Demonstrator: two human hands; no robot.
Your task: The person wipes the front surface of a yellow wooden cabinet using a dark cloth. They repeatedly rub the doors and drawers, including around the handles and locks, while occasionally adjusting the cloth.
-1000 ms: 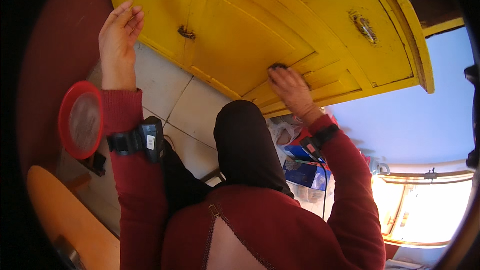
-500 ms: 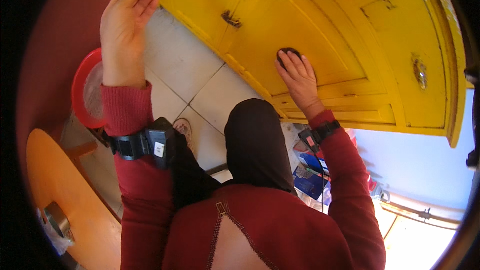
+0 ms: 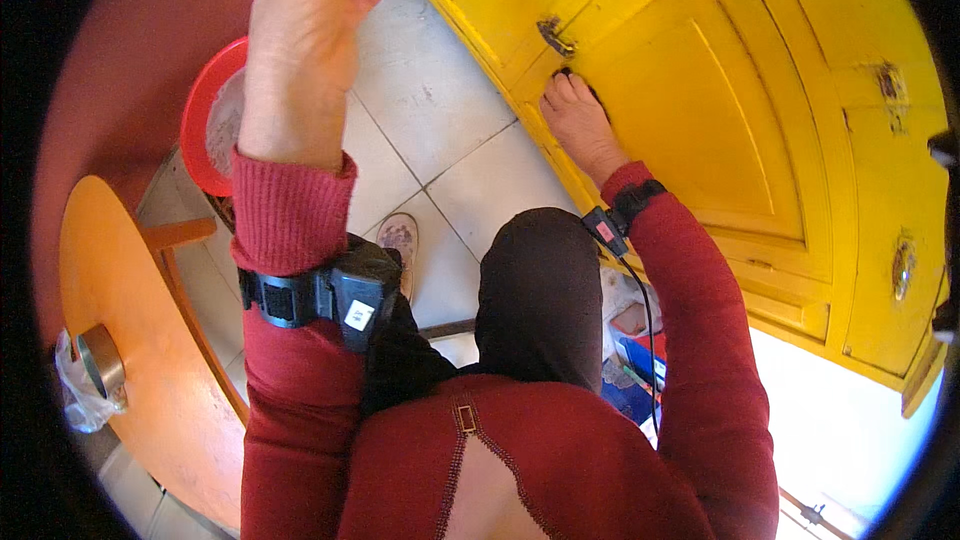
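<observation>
My right hand [image 3: 580,127] presses against the yellow cabinet door [image 3: 690,100], close to its lower edge and just below a dark metal handle [image 3: 556,37]. Its fingers are bent over a dark scouring pad [image 3: 564,71], of which only a thin rim shows. At the upper left, my left hand [image 3: 308,40] is raised with loosely bent fingers and nothing visible in it. The top of that hand is cut off by the picture's edge, so whether its fingertips touch the cabinet cannot be seen.
A red basin [image 3: 200,130] of cloudy liquid stands left of my left wrist. Nearer is an orange wooden table [image 3: 150,330] bearing a metal tin [image 3: 100,360] and a plastic bag [image 3: 85,390]. Pale tiles [image 3: 420,90] cover the floor. Assorted items [image 3: 630,370] lie beside my right knee.
My right hand has moved with the pad toward the door's handle side. My left hand has risen farther toward the top edge, its fingers more bent. The whole view has shifted.
</observation>
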